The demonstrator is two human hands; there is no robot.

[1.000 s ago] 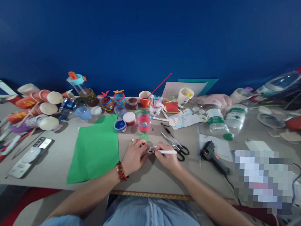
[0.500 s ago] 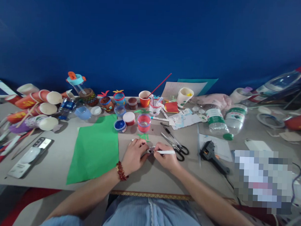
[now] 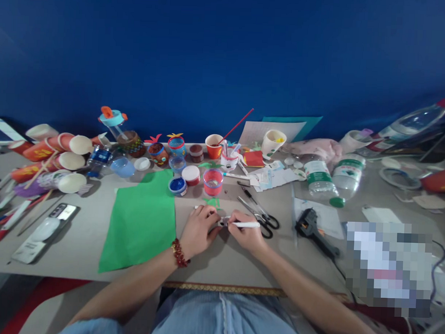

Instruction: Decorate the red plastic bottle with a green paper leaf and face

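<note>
My right hand (image 3: 246,232) is closed around a white marker (image 3: 248,225), whose tip points left. Close beside it, my left hand (image 3: 200,227) pinches a small white piece with dark marks (image 3: 224,220); it looks like paper, but the fingers cover most of it. The marker tip meets this piece or is very near it. Just beyond the fingers lies a green paper cutout (image 3: 213,202). Scissors (image 3: 262,222) with black handles rest to the right of my right hand. A green sheet (image 3: 140,222) lies left of my left wrist.
Behind the hands stand paint pots (image 3: 177,186) and a red paper cup (image 3: 213,146) holding a stick. A glue gun (image 3: 317,233) with a cord lies right, near plastic bottles (image 3: 319,177). Paper cups (image 3: 59,144) and a phone (image 3: 45,234) are at left.
The marker's back end has shifted very slightly to the right in my right hand. Otherwise both hands stay in the same place.
</note>
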